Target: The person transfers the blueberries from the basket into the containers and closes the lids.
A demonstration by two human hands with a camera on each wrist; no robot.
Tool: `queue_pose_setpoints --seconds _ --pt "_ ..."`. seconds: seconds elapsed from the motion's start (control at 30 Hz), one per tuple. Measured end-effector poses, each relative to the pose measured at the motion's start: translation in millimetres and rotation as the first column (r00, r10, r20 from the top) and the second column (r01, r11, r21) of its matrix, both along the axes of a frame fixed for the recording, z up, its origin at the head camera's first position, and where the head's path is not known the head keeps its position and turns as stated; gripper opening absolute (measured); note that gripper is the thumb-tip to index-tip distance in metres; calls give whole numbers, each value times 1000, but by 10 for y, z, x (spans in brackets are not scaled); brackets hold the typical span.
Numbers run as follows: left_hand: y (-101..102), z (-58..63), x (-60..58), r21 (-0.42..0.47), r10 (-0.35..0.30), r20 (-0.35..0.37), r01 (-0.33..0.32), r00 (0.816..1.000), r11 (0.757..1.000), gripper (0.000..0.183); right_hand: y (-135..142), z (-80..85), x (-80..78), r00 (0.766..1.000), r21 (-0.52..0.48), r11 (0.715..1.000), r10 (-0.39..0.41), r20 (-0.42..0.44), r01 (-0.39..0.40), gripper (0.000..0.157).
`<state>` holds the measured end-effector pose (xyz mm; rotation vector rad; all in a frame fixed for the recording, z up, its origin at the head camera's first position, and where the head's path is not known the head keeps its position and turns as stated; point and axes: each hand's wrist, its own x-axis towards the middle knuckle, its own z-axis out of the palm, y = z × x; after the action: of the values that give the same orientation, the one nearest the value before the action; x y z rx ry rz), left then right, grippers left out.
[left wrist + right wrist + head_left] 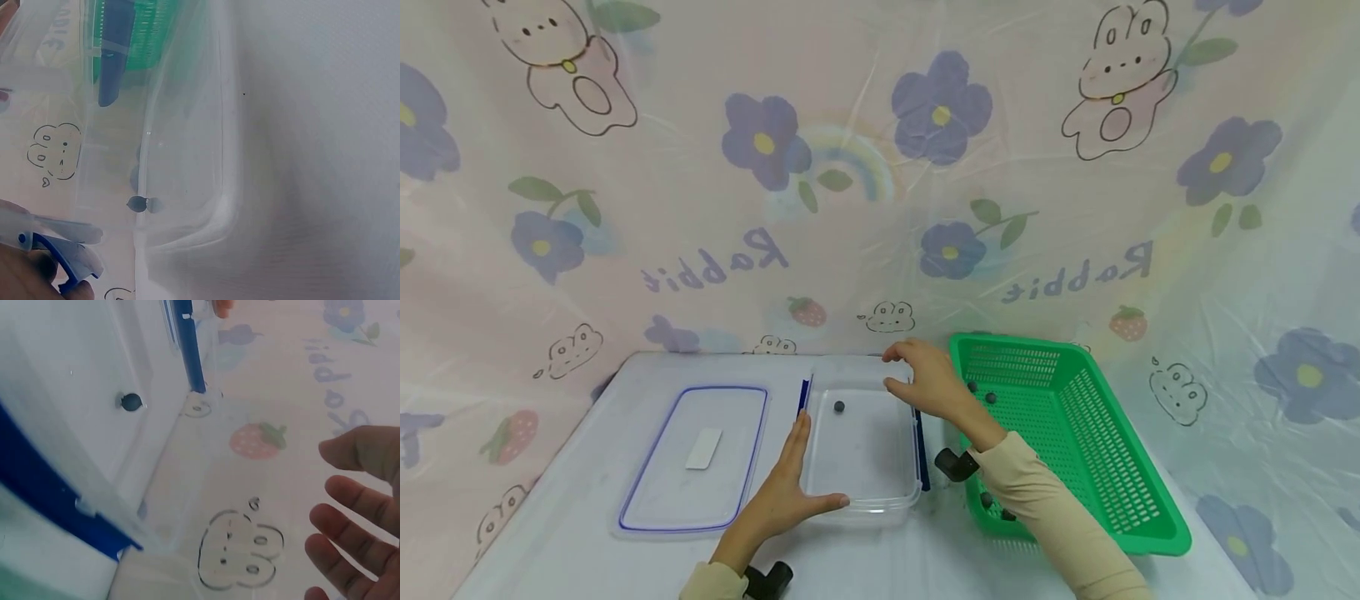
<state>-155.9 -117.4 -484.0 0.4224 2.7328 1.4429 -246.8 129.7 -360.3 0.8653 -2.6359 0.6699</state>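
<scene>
A clear plastic box [865,450] with blue side latches [922,450] stands uncovered on the table. Inside, toward its far left, lies one small dark ball [839,407], seen also in the right wrist view as a dark round ball [131,402]. My left hand [782,492] is at the box's left side, fingers stretched along the wall near a blue latch [65,259], thumb reaching across the front corner. Above the box's far right corner, my right hand [928,383] hovers with thumb and fingers apart and nothing between them.
To the right stands a green slotted basket [1120,442] with several dark balls [991,398] inside. A clear lid [662,492] with a blue seal lies left of the box, a white rectangle [703,449] on it. A printed curtain [850,250] hangs behind the table.
</scene>
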Motion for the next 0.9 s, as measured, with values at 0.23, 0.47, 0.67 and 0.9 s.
queue_pose_setpoints --seconds 0.23,0.47,0.67,0.9 --pt "-8 2 3 18 -7 -16 7 1000 1000 129 286 62 72 999 -91 996 16 47 -11 28" --pt "-4 4 9 18 -16 -19 16 1000 1000 128 553 60 106 998 -177 984 -13 63 25 26" --pt "-8 7 13 7 -23 -1 23 1000 1000 128 811 62 100 990 -208 974 -70 119 93 27" --pt "-6 12 5 -4 -33 -9 33 999 999 128 1152 61 63 972 -314 937 -91 215 157 28"
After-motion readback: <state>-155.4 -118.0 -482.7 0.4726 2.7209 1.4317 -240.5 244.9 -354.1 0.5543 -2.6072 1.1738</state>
